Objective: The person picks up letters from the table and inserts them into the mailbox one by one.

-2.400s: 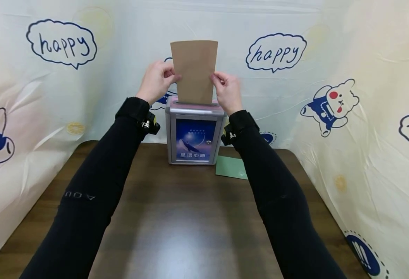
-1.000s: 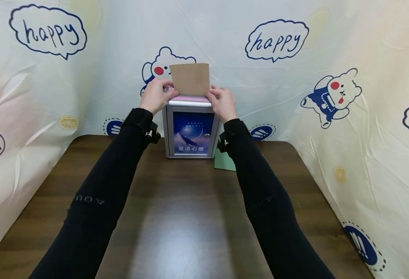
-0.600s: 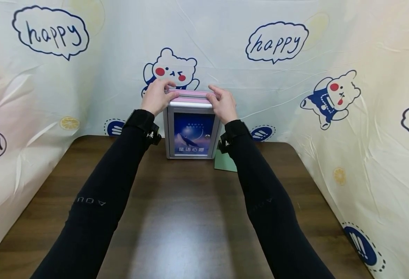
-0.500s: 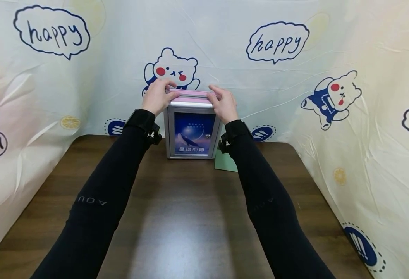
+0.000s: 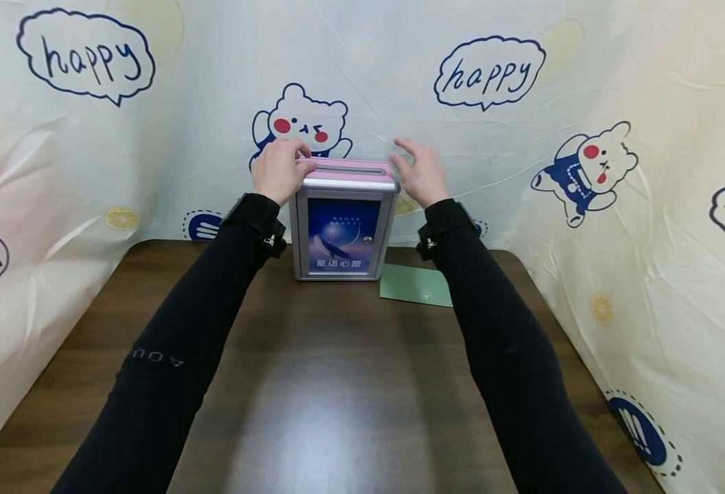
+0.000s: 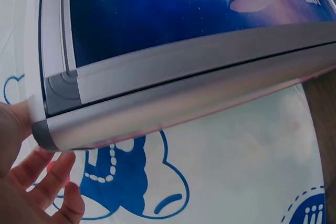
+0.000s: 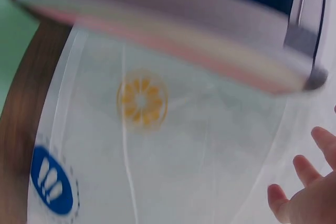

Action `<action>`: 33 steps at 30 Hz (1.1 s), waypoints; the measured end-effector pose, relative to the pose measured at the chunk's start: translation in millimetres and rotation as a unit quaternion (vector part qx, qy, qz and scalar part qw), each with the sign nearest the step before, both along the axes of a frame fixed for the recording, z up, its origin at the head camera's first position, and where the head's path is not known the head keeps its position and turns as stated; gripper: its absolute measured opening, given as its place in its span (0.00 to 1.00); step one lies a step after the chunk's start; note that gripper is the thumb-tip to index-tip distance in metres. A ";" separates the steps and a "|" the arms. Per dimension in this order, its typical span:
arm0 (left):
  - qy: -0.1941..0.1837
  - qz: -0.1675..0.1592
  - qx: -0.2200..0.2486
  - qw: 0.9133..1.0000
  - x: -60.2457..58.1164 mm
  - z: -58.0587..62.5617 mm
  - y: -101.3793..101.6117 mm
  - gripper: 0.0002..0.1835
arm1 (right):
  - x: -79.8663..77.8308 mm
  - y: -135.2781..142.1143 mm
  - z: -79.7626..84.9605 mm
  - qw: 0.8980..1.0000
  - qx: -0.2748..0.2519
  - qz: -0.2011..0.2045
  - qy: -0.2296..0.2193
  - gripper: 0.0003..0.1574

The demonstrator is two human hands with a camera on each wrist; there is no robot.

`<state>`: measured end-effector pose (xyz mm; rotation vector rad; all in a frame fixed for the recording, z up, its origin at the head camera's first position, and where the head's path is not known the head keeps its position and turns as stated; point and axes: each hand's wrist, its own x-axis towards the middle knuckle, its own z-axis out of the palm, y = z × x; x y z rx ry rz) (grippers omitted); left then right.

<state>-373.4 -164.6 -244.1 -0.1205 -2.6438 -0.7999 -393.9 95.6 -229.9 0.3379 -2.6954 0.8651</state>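
Observation:
A silver-framed drop box [image 5: 343, 230] stands upright at the back of the table, with a blue whale picture and a small lock on its front door. Its pink top holds a long slot [image 5: 350, 169], with nothing sticking out of it. At the top left corner is my left hand [image 5: 278, 170], thumb by the edge; in the left wrist view its fingers [image 6: 52, 179] are loosely bent beside the corner. Just right of the box's top, my right hand [image 5: 422, 171] hovers with spread fingers and holds nothing. The right wrist view shows these fingertips [image 7: 307, 171] apart from the box.
A green card or envelope [image 5: 416, 285] lies on the brown wooden table [image 5: 313, 384], right of the box and partly under the right forearm. Behind and at both sides hangs a pale printed cloth [image 5: 214, 123] with bears and lettering.
The brown paper held by both hands went down into the slot and out of sight. Since then my right hand has moved right, off the box top; the left has stayed at its corner.

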 end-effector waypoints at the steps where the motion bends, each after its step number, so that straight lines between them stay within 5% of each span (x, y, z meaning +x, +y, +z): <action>1: 0.003 0.001 0.001 1.000 1.0 1.5 -0.4 0.17 | 0.7 5.7 1.6 1.000 0.013 -0.007 -0.003 0.28; 8: 0.044 0.011 0.055 0.997 21.5 15.5 -17.8 0.16 | 8.2 43.8 -3.0 0.996 0.080 -0.021 -0.018 0.27; 13: 0.087 -0.011 0.069 0.994 44.7 6.4 -28.1 0.17 | 15.8 70.9 -18.9 0.991 0.124 -0.025 -0.047 0.27; 17: 0.104 -0.027 0.120 0.987 65.9 -14.5 -33.4 0.16 | 19.2 86.9 -28.6 0.981 0.172 -0.025 -0.084 0.27; 24: 0.150 -0.005 0.232 0.961 113.9 -60.6 -47.2 0.15 | 15.7 101.0 -53.1 0.970 0.202 -0.019 -0.137 0.33; 29: 0.142 0.018 0.296 0.944 140.0 -91.3 -48.9 0.16 | 20.3 107.0 -78.5 0.966 0.203 -0.005 -0.160 0.37; 33: 0.116 0.030 0.319 0.940 152.2 -111.3 -46.0 0.17 | 22.2 107.5 -103.2 0.959 0.203 0.003 -0.198 0.42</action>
